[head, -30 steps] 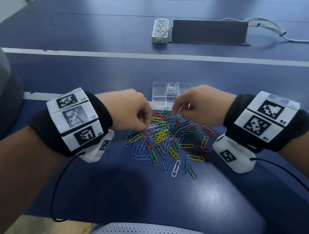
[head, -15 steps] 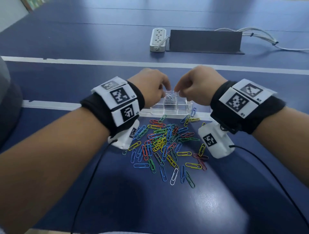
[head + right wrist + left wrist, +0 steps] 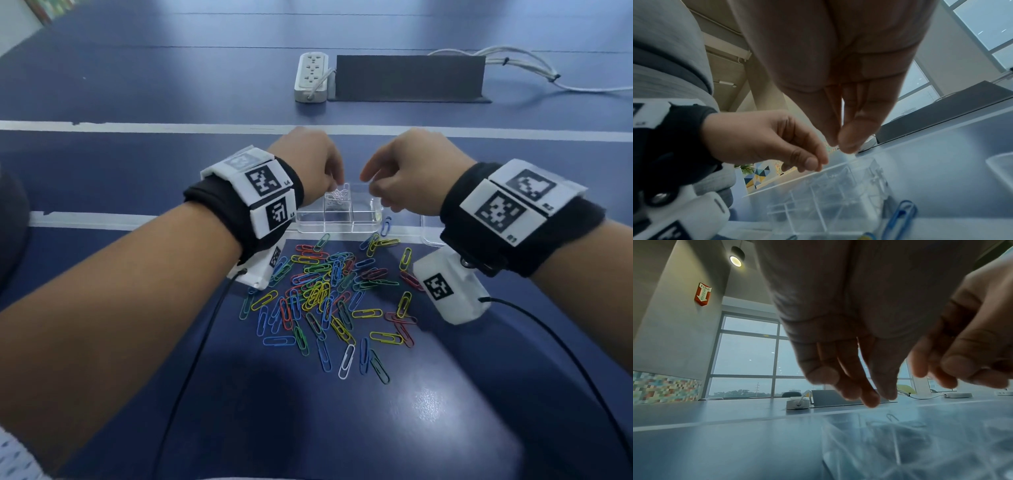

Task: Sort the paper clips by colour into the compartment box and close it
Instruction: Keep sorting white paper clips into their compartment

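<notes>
A clear compartment box (image 3: 308, 222) stands open on the blue table, with white paper clips (image 3: 337, 197) heaped in its rear middle cell. Both hands hover just over that cell. My left hand (image 3: 337, 181) has its fingers (image 3: 869, 395) hanging down loosely with nothing in them. My right hand (image 3: 369, 183) points down with thumb and fingertips (image 3: 846, 142) close together, and no clip shows between them. A pile of mixed coloured paper clips (image 3: 325, 287) lies in front of the box (image 3: 818, 186), with one white clip (image 3: 346, 366) at its near edge.
A clear lid (image 3: 430, 234) lies right of the box, partly behind my right wrist. At the back are a power strip (image 3: 311, 77), a dark upright panel (image 3: 409, 78) and white cables (image 3: 534, 68). Sensor cords trail from both wrists.
Both hands rose from the pile, where the right one pinched a white clip, and moved back over the box. The fingers have since loosened above the white cell.
</notes>
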A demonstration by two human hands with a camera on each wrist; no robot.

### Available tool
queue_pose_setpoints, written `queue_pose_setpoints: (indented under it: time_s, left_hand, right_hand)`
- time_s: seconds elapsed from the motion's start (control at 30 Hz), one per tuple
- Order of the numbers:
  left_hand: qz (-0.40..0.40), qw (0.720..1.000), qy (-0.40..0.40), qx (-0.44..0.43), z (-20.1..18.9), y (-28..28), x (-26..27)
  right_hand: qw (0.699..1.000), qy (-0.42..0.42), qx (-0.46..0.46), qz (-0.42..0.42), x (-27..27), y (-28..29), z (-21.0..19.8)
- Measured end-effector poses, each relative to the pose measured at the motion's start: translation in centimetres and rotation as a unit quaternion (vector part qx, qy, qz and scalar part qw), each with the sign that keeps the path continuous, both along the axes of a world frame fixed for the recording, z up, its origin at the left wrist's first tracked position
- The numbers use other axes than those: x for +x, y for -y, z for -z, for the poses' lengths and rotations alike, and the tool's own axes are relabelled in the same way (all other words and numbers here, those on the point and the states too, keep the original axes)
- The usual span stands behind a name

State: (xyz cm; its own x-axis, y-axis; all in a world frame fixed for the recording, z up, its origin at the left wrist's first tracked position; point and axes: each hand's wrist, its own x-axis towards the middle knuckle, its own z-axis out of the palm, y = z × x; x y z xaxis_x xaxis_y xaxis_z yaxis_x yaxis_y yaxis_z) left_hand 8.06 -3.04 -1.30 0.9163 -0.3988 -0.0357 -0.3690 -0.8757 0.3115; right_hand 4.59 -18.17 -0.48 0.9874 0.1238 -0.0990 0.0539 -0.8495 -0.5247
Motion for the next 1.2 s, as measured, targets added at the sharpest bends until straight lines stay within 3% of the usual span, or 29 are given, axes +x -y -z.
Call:
queue_pose_setpoints:
  time_s: [0.1, 0.2, 0.33, 0.43, 0.63, 0.83, 1.0, 1.1, 1.2]
  left_hand:
    - [-0.005, 1.000, 0.023, -0.015, -0.4, -0.6, -0.4]
    - [0.016, 1.000, 0.016, -0.010, -0.7, -1.4, -1.2]
    - [0.074, 0.996, -0.043, 0.031, -0.8, -2.0, -3.2]
    - [0.105, 0.988, -0.085, 0.069, -0.6, -2.4, -4.5]
    - [0.100, 0.985, -0.095, 0.104, -0.4, -3.3, -5.2]
    - [0.096, 0.984, -0.102, 0.106, -0.1, -4.2, -5.7]
    - [0.073, 0.986, -0.103, 0.109, -0.1, -5.1, -5.7]
    - [0.066, 0.986, -0.107, 0.112, 0.1, -5.3, -5.7]
    - [0.064, 0.985, -0.112, 0.116, 0.3, -5.3, -5.8]
  right_hand:
    - [0.998, 0.019, -0.023, -0.064, -1.4, -0.1, 0.0]
    - [0.979, 0.019, -0.060, -0.195, -4.1, -1.0, -0.2]
    - [0.911, -0.069, -0.111, -0.391, -7.7, -2.6, 0.1]
    - [0.872, -0.075, -0.181, -0.448, -9.4, -3.3, 1.0]
    - [0.860, -0.056, -0.259, -0.436, -10.0, -3.8, 1.4]
    - [0.883, -0.072, -0.220, -0.408, -9.4, -3.9, 1.0]
    - [0.969, 0.039, -0.129, -0.206, -3.6, -3.0, -0.5]
    - [0.987, 0.078, -0.099, -0.102, -0.1, -2.5, -0.4]
    - [0.989, 0.068, -0.108, -0.069, 1.6, -2.7, -0.1]
